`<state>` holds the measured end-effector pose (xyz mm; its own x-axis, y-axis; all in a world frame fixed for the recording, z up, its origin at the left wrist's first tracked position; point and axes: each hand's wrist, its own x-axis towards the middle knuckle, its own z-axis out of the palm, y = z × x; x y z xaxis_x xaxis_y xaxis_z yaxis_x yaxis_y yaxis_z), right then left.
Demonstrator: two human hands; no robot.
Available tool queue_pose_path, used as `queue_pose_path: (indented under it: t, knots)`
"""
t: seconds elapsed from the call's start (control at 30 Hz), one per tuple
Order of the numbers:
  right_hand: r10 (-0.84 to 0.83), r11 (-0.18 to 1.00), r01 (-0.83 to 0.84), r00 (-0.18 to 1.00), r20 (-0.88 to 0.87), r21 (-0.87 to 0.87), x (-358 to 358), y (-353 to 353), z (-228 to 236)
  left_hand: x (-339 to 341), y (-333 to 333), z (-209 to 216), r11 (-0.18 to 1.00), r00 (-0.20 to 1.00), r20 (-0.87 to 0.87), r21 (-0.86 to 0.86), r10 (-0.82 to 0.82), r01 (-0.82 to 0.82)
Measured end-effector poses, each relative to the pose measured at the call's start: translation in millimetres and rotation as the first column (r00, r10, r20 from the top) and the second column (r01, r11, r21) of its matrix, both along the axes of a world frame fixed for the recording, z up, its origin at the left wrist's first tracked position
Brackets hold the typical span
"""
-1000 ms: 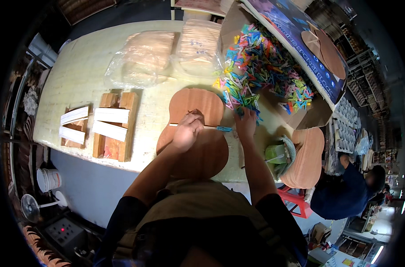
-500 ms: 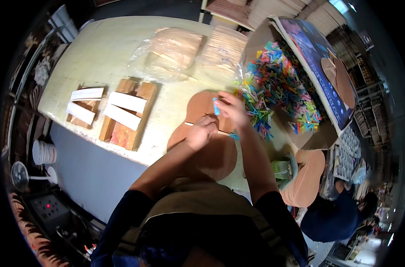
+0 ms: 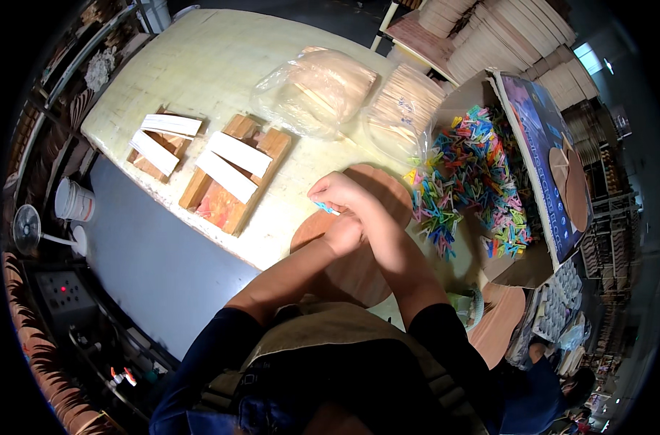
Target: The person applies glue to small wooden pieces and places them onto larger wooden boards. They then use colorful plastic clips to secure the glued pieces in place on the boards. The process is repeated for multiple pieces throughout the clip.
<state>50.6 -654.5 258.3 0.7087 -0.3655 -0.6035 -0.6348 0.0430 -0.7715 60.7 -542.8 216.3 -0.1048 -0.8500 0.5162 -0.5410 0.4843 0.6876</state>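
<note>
At the waist of a guitar-shaped wooden panel (image 3: 389, 190), near its left edge, the right grip (image 3: 333, 191) pinches a small blue clip (image 3: 323, 207) between thumb and fingers. The left grip (image 3: 343, 233) is just below, over the panel; the right forearm crosses its fingers, so I cannot tell whether it is closed or holding anything. The panel lies flat on the pale bench (image 3: 199, 61), close to the person's apron (image 3: 330, 326). To its right, many-coloured clips (image 3: 437, 221) spill from an open carton (image 3: 522, 270), with more heaped inside. Nearer the person on that side are a green container (image 3: 460, 304) and more guitar-shaped wood (image 3: 500, 319). Beyond the panel sit two clear bags of thin wooden strips (image 3: 402, 109); to the left, two wooden frames (image 3: 270, 161) carry white strips (image 3: 227, 176).
</note>
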Motion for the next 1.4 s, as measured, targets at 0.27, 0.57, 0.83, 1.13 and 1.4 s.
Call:
queue_pose_path:
  t: [0.27,0.57,0.83,1.13,1.4]
  knots:
    - [-0.483,0.301,0.497,0.816,0.319,-0.814,-156.2,-76.0,-22.7,4.0,-3.9,14.9,0.995,0.997,-0.046,-0.084,-0.064,0.060]
    - [-0.435,0.111,0.159,0.895,0.095,-0.981,-256.7,13.2,-83.0,4.4,-5.7,23.4,0.991,0.991,0.029,0.033,-0.131,0.130]
    - [-0.311,0.125,0.154,0.944,0.108,-0.980,-242.3,16.0,-67.2,49.4,33.4,70.4,0.971,0.981,-0.045,0.158,0.186,-0.177]
    - [0.009,0.024,0.046,0.999,0.046,-0.999,-216.9,-6.6,-86.4,104.4,104.2,60.7,0.905,0.918,-0.014,0.174,0.397,-0.388]
    - [-0.563,0.011,0.093,0.823,0.071,-0.996,-255.0,29.6,-73.3,87.1,136.5,18.9,0.612,0.678,-0.488,0.787,0.549,0.071]
